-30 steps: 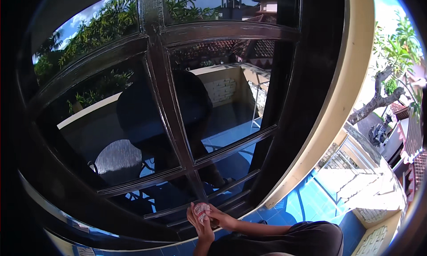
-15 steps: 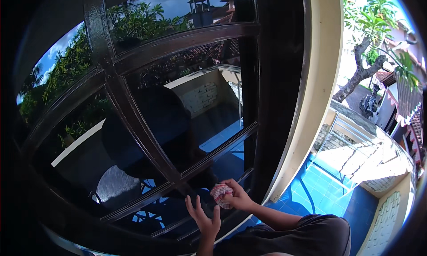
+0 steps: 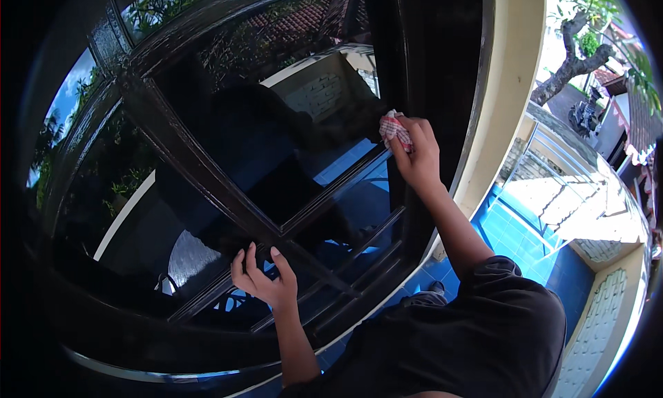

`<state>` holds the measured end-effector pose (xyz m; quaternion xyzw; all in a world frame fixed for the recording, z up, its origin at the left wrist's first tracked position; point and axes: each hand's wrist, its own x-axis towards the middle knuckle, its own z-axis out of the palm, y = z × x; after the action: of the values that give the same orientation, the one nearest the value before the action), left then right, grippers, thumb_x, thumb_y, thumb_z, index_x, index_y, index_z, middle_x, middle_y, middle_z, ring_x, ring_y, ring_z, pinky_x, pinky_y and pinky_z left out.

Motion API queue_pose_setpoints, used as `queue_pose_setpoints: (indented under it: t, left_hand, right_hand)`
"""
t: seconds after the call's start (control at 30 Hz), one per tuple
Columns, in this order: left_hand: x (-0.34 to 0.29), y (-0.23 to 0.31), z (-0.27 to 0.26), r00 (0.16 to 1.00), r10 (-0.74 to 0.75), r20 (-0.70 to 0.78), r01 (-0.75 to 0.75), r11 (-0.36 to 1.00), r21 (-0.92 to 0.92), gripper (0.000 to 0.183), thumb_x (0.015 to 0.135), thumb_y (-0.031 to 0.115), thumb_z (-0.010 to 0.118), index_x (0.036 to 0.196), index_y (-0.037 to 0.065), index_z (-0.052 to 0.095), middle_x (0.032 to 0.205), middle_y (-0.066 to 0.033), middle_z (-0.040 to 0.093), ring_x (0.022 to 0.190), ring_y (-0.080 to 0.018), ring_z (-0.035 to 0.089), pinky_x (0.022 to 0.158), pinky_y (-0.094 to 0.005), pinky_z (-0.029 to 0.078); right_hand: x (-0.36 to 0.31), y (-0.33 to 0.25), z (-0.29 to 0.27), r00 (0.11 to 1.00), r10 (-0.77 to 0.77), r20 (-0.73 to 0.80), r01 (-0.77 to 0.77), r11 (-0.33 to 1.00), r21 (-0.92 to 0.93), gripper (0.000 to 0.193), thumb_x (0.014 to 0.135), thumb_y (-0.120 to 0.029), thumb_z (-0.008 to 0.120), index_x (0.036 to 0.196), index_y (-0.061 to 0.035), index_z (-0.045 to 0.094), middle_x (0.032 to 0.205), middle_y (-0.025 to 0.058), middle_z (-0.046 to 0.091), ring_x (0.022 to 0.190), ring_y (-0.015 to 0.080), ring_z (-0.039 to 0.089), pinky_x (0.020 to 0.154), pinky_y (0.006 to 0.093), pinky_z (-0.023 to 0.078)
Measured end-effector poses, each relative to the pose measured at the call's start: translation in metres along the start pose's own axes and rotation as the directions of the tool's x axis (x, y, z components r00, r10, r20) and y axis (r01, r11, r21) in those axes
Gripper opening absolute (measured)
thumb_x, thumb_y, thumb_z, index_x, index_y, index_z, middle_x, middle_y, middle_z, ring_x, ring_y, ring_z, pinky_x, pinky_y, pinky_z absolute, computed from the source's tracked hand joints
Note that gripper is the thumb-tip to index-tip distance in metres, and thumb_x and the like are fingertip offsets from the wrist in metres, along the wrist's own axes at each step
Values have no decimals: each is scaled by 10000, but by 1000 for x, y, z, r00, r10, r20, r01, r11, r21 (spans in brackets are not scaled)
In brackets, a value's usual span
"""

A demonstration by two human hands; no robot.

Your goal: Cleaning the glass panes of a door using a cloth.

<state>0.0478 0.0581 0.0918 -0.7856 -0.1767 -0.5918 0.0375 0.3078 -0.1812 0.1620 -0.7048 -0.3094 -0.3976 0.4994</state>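
r hand [image 3: 418, 155] grips red/wht cloth [image 3: 394, 131] @ dk window frame [image 3: 442, 66], l hand [image 3: 268, 282] spread

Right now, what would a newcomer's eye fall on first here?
Probably the big dark frame and its mirror-like glass, filling the left and middle. Next, the red-and-white cloth in the right hand, by the glass's right edge. Then the sunlit blue floor, toward the lower right.
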Motion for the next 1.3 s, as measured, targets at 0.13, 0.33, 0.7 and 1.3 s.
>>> queue_pose_setpoints:
  t: [0.13, 0.33, 0.7, 1.3]
  left_hand:
    - [4, -4, -2, 997, 75, 12, -75, 997, 36, 347, 922, 222, 739, 1227, 64, 694, 1275, -82, 561, 1159, -247, 519, 1019, -395, 400]
    - [10, 2, 3, 995, 91, -28, -90, 995, 32, 272, 892, 260, 777, 1099, 91, 732, 1122, -43, 630, 1036, -208, 546, 965, -385, 422]
    - [2, -15, 18, 971, 183, -152, -176, 983, 54, 223, 883, 296, 779, 1019, 125, 737, 1081, -5, 632, 1035, -195, 527, 936, -356, 408]
    - [2, -5, 23, 975, 128, -183, -132, 991, -9, 174, 887, 253, 753, 1002, 123, 735, 1089, -8, 638, 1060, -197, 526, 936, -351, 404]
  right_hand:
    - [-4, 3, 16, 996, -42, -76, 31, 990, -139, 354, 883, -50, 751, 1226, -14, 670, 1190, 158, 646, 971, 313, 654, 846, 351, 530]
    - [-13, -13, 31, 985, -68, -156, 44, 987, -152, 357, 852, -6, 748, 1201, -34, 681, 1209, 156, 640, 1000, 320, 656, 852, 368, 533]
    - [6, -31, 41, 957, -236, -171, 189, 949, -253, 343, 798, 49, 734, 1128, -34, 700, 1183, 150, 658, 1005, 322, 658, 857, 365, 532]
    - [4, -73, 56, 939, -232, -253, 205, 970, -128, 431, 716, 146, 633, 1110, -21, 680, 1161, 169, 638, 948, 324, 635, 827, 366, 524]
